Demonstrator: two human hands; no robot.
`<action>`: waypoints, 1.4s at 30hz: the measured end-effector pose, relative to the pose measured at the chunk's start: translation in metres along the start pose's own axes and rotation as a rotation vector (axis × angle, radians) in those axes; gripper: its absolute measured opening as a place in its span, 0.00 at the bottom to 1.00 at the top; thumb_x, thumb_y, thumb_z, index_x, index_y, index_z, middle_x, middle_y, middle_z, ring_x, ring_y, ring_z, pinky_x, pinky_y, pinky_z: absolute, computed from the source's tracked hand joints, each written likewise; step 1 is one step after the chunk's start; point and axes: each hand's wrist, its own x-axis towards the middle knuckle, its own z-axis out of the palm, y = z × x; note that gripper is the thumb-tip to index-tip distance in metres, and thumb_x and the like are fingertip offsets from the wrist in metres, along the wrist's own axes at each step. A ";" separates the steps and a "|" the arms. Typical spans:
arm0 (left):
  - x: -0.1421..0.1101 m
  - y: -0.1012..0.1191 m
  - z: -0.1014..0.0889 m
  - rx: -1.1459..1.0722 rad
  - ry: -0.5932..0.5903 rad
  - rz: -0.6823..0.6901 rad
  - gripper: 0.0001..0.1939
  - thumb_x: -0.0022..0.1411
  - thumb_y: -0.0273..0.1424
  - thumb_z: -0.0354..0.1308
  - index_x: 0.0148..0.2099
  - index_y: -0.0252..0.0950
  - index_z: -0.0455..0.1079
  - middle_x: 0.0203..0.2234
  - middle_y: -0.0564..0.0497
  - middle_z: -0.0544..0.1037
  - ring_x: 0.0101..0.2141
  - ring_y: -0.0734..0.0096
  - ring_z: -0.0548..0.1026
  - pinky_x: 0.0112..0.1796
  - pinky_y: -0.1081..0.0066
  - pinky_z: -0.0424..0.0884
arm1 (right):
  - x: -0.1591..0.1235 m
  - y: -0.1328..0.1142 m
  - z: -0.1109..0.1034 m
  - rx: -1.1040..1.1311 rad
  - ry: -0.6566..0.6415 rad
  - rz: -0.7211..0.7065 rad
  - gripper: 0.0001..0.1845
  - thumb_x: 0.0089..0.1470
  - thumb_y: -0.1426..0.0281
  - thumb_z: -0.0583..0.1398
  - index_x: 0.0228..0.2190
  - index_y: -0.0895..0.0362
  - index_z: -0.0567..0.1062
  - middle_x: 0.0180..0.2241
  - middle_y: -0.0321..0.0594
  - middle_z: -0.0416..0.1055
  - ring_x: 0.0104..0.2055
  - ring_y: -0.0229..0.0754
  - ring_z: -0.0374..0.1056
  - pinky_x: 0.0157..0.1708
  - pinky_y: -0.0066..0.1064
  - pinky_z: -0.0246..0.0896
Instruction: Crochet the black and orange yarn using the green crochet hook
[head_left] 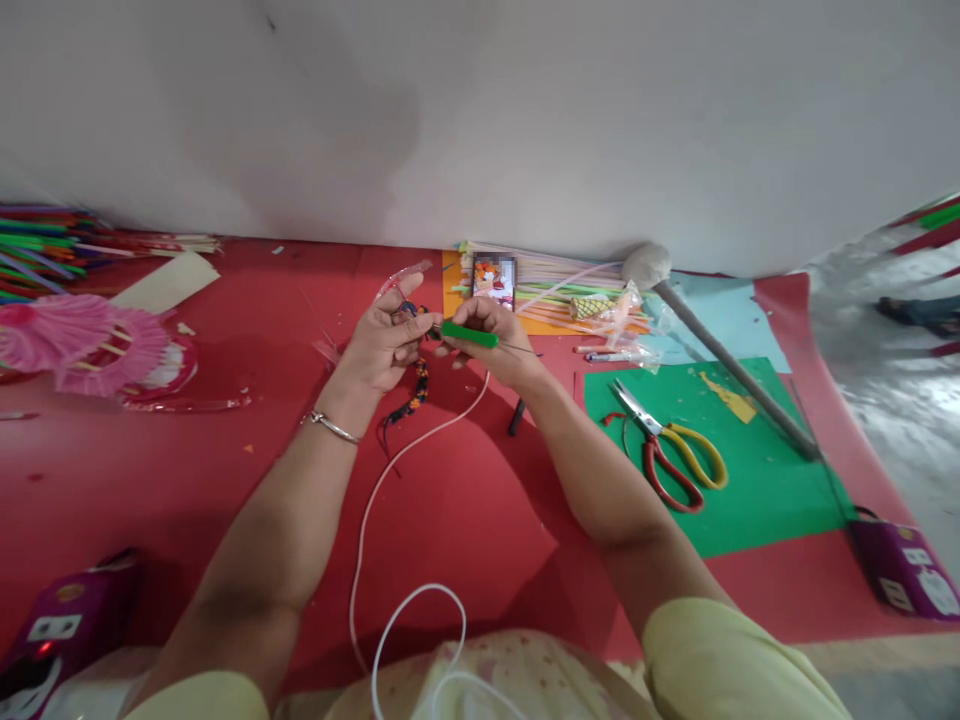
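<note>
Head view, strand point(418, 388) in left hand point(391, 335), tool point(470, 334) in right hand point(491, 345), plastic packaging point(634, 318)

Pale yellow short slvs, spotted top w/ silver bangle point(335, 428).

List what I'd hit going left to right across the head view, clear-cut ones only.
Pink pleated paper decoration → left hand → right hand, gripping a green-handled tool → scissors with red and yellow handles → purple box at the right edge.
</note>
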 end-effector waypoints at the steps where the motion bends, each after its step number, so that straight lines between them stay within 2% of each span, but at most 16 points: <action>1: 0.000 0.000 0.000 0.006 -0.002 -0.006 0.40 0.44 0.27 0.81 0.60 0.44 0.77 0.29 0.52 0.86 0.12 0.89 0.56 0.14 0.81 0.50 | 0.000 0.002 -0.001 0.001 -0.012 0.010 0.24 0.47 0.57 0.76 0.33 0.53 0.68 0.30 0.30 0.75 0.28 0.36 0.76 0.26 0.26 0.70; 4: -0.001 -0.001 0.000 0.024 -0.007 -0.029 0.43 0.43 0.28 0.81 0.63 0.43 0.75 0.29 0.52 0.86 0.12 0.89 0.57 0.14 0.81 0.50 | -0.002 0.001 -0.003 -0.055 -0.036 0.006 0.26 0.47 0.56 0.76 0.29 0.53 0.66 0.28 0.30 0.72 0.30 0.36 0.73 0.31 0.28 0.71; 7: -0.001 0.000 0.000 0.050 -0.002 -0.042 0.44 0.44 0.28 0.81 0.64 0.41 0.74 0.29 0.52 0.85 0.12 0.89 0.57 0.14 0.81 0.50 | -0.007 -0.008 -0.005 -0.186 -0.135 0.009 0.23 0.49 0.55 0.75 0.30 0.55 0.71 0.28 0.32 0.72 0.31 0.36 0.71 0.34 0.28 0.67; 9: -0.002 0.002 0.000 0.074 0.005 -0.030 0.44 0.45 0.28 0.80 0.65 0.42 0.73 0.28 0.53 0.85 0.12 0.89 0.57 0.14 0.81 0.51 | -0.010 -0.013 -0.003 -0.249 -0.201 0.042 0.22 0.55 0.50 0.70 0.32 0.56 0.76 0.30 0.34 0.74 0.34 0.37 0.71 0.36 0.29 0.66; 10: -0.002 0.002 0.000 0.085 0.007 -0.024 0.45 0.46 0.27 0.80 0.66 0.42 0.72 0.28 0.53 0.84 0.12 0.89 0.57 0.15 0.81 0.51 | -0.011 -0.013 -0.002 -0.261 -0.185 0.051 0.24 0.58 0.47 0.67 0.32 0.56 0.77 0.31 0.36 0.75 0.34 0.37 0.71 0.37 0.30 0.66; 12: -0.002 0.003 0.001 0.105 0.018 -0.012 0.45 0.47 0.27 0.79 0.67 0.42 0.71 0.29 0.54 0.84 0.13 0.88 0.58 0.15 0.80 0.51 | -0.010 -0.011 0.001 -0.258 -0.073 0.045 0.30 0.62 0.42 0.60 0.31 0.56 0.78 0.31 0.38 0.76 0.33 0.37 0.70 0.36 0.30 0.66; 15: -0.001 0.002 0.003 0.111 0.040 0.008 0.46 0.51 0.28 0.76 0.71 0.42 0.66 0.29 0.53 0.84 0.17 0.81 0.69 0.17 0.79 0.56 | -0.007 -0.004 0.004 -0.219 0.047 0.000 0.30 0.61 0.40 0.60 0.31 0.55 0.78 0.29 0.37 0.75 0.29 0.37 0.68 0.32 0.30 0.64; 18: 0.001 -0.001 0.004 0.096 0.040 0.037 0.50 0.53 0.29 0.73 0.75 0.41 0.58 0.30 0.52 0.83 0.26 0.71 0.80 0.22 0.77 0.66 | -0.003 0.000 0.003 -0.168 0.069 -0.048 0.29 0.61 0.42 0.60 0.29 0.55 0.77 0.27 0.36 0.73 0.26 0.36 0.66 0.29 0.30 0.63; 21: 0.003 -0.005 0.002 0.118 0.031 0.101 0.56 0.48 0.25 0.73 0.76 0.42 0.54 0.31 0.53 0.83 0.28 0.70 0.80 0.28 0.74 0.72 | 0.000 0.004 0.000 -0.137 0.081 -0.059 0.28 0.62 0.43 0.59 0.28 0.54 0.77 0.25 0.36 0.71 0.24 0.35 0.64 0.28 0.30 0.63; 24: 0.006 -0.010 0.000 0.133 0.033 0.175 0.57 0.46 0.25 0.75 0.76 0.43 0.54 0.29 0.55 0.81 0.27 0.71 0.80 0.32 0.73 0.75 | 0.002 0.009 -0.001 -0.094 0.088 -0.045 0.28 0.62 0.43 0.60 0.29 0.54 0.78 0.25 0.36 0.72 0.23 0.34 0.64 0.26 0.30 0.62; 30: 0.010 -0.012 -0.005 0.166 0.035 0.198 0.53 0.49 0.31 0.77 0.74 0.42 0.58 0.31 0.52 0.82 0.29 0.65 0.82 0.31 0.70 0.74 | 0.007 0.011 -0.001 0.093 0.156 0.115 0.29 0.58 0.42 0.61 0.25 0.55 0.74 0.22 0.35 0.69 0.22 0.34 0.63 0.21 0.27 0.58; 36: 0.007 -0.009 -0.001 0.152 0.027 0.208 0.54 0.46 0.30 0.78 0.73 0.40 0.60 0.29 0.54 0.82 0.27 0.70 0.80 0.31 0.72 0.75 | 0.010 0.004 -0.008 0.247 0.096 0.270 0.23 0.62 0.52 0.58 0.24 0.56 0.74 0.21 0.35 0.71 0.20 0.34 0.63 0.18 0.26 0.57; 42: 0.008 -0.010 -0.005 0.210 0.020 0.231 0.52 0.47 0.27 0.76 0.73 0.44 0.62 0.29 0.54 0.82 0.25 0.71 0.79 0.32 0.70 0.77 | 0.010 0.000 -0.008 0.263 0.055 0.324 0.22 0.63 0.54 0.57 0.25 0.57 0.73 0.21 0.36 0.73 0.20 0.35 0.65 0.19 0.26 0.60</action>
